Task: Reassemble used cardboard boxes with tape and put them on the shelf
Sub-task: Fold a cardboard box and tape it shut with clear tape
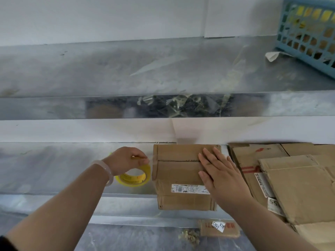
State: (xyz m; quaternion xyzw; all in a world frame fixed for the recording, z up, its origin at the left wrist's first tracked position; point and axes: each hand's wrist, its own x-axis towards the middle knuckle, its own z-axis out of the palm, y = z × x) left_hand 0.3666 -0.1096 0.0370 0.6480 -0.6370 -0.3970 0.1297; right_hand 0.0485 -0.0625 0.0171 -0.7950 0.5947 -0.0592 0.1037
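A brown cardboard box [178, 176] with a white shipping label stands on the metal shelf [54, 169], its top flaps folded closed. My right hand [219, 173] lies flat with straight fingers on the box's top right, pressing the flaps down. Just left of the box, my left hand [126, 162] grips a yellow roll of tape [135, 176] from above, fingers curled over its rim. The roll stands on the shelf, close to the box's left side. A pale bangle circles my left wrist.
Several flattened cardboard sheets [290, 180] are stacked on the shelf right of the box. A higher metal shelf [126, 69] carries a blue plastic basket [308, 31] at its right end. Below, a small cardboard piece [219, 228] with a handwritten label lies on a lower surface.
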